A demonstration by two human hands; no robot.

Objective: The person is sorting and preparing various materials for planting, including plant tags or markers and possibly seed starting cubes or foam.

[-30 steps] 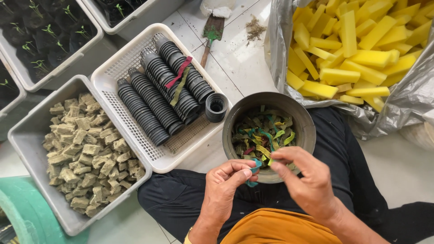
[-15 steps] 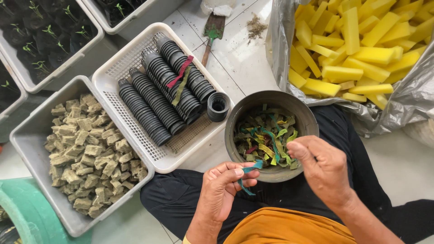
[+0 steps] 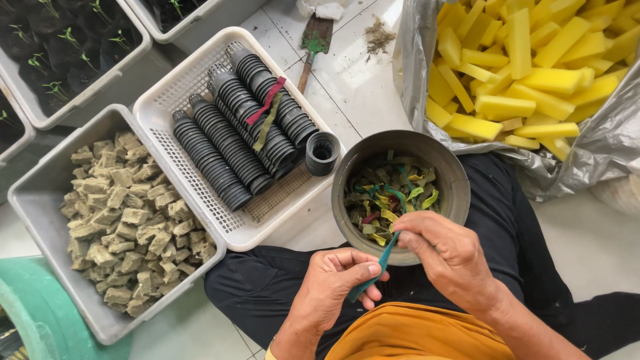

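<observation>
A round grey bowl [image 3: 453, 175] rests on my lap, filled with several thin coloured strips [image 3: 390, 193] in green, yellow and red. A teal strip [image 3: 383, 257] runs between my hands just over the bowl's near rim. My left hand [image 3: 337, 283] pinches its lower end, and my right hand [image 3: 450, 257] grips its upper end. Both hands sit close together above my black trousers.
A white basket [image 3: 263, 213] holds rows of stacked black net pots [image 3: 240, 133] and one loose pot [image 3: 323, 153]. A grey tub [image 3: 40, 200] of brownish cubes lies left. Yellow foam strips [image 3: 527, 73] fill a silver bag. Seedling trays [image 3: 60, 40], a trowel [image 3: 312, 47], a green bucket [image 3: 33, 313].
My hands have drawn the teal strip out of the bowl and now hold it stretched between them, the right hand shifted back toward the near rim.
</observation>
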